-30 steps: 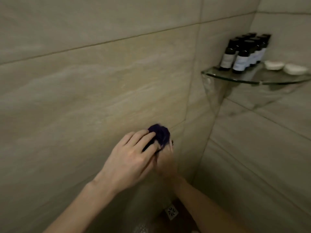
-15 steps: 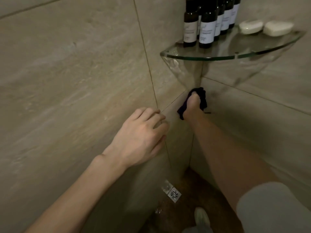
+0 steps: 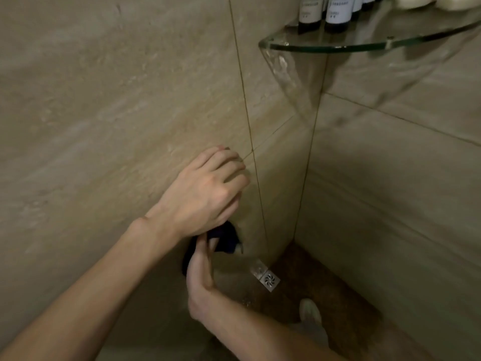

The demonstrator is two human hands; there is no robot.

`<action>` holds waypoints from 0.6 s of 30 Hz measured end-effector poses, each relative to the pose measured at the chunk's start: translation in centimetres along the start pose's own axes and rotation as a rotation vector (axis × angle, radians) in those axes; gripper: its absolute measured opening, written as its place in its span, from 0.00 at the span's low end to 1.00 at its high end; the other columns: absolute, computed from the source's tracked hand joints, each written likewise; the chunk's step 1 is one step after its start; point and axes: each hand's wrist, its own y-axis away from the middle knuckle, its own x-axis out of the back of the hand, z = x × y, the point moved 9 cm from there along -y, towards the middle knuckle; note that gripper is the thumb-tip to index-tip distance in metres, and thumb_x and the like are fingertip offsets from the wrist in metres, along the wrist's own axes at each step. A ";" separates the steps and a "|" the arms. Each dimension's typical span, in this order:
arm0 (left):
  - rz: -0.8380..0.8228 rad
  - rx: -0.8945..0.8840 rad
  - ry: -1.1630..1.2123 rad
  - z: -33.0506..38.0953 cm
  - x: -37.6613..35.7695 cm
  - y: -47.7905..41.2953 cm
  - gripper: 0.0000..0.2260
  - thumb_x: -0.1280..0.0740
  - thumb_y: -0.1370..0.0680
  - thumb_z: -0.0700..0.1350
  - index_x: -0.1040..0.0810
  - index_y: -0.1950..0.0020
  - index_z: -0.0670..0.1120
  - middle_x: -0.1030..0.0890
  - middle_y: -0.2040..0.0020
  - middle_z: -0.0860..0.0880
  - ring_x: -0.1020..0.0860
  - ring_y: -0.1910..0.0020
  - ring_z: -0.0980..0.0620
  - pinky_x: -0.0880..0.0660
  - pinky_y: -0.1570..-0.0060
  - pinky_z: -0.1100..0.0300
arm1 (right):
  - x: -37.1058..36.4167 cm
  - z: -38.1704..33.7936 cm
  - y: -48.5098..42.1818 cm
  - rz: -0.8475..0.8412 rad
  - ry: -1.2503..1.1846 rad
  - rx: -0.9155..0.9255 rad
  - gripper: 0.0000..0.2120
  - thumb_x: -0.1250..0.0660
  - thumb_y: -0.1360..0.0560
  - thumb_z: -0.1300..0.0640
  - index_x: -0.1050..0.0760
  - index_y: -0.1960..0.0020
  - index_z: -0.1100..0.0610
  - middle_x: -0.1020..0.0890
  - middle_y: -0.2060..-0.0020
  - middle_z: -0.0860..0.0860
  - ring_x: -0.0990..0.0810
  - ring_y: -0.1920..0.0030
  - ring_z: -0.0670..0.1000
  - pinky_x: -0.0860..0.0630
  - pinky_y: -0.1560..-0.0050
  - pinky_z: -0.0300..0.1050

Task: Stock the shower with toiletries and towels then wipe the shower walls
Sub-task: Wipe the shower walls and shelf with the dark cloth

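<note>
Low on the left wall (image 3: 104, 113), our right hand (image 3: 200, 272) clamps its fingers on the dark cloth (image 3: 226, 238). Our left hand (image 3: 205, 194) rests above, fingers loosely bent, empty. Bottles (image 3: 335, 14) and soaps (image 3: 411, 1) stand on the glass shelf (image 3: 364, 45), so we judge toiletries stocked and wiping underway; towels unseen.

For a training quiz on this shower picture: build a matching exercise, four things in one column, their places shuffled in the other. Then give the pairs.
Things
1. dark cloth
2. bottles
3. drain
4. left hand

Places
A. standing on the glass shelf
B. set in the floor, near the corner
C. fingers resting against the wall
D. held in the right hand

Pairs: 1-D, 2-A, 3-B, 4-C
</note>
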 end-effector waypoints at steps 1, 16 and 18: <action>-0.002 0.008 0.016 0.0 0.1 0.2 0.17 0.39 0.20 0.50 0.21 0.36 0.44 0.21 0.35 0.43 0.28 0.30 0.41 0.37 0.26 0.45 | -0.2 0.6 0.7 -0.007 -0.091 -0.065 0.26 0.44 0.17 0.42 0.44 0.21 0.43 0.43 0.21 0.43 0.38 0.25 0.46 0.41 0.23 0.52; 0.002 -0.002 0.051 0.0 -0.4 2.8 0.18 0.40 0.20 0.50 0.22 0.35 0.44 0.21 0.35 0.43 0.28 0.30 0.42 0.35 0.27 0.46 | 7.6 -13.5 -8.0 0.256 -0.168 -0.132 0.29 0.45 0.26 0.35 0.28 0.33 0.51 0.25 0.39 0.51 0.27 0.38 0.62 0.31 0.37 0.66; 0.005 -0.005 0.049 0.0 -0.3 3.1 0.17 0.40 0.20 0.50 0.21 0.36 0.44 0.21 0.35 0.43 0.28 0.30 0.43 0.37 0.26 0.47 | 8.0 -14.3 -8.0 0.271 -0.178 -0.084 0.28 0.43 0.23 0.36 0.33 0.27 0.46 0.27 0.33 0.50 0.27 0.34 0.59 0.31 0.34 0.61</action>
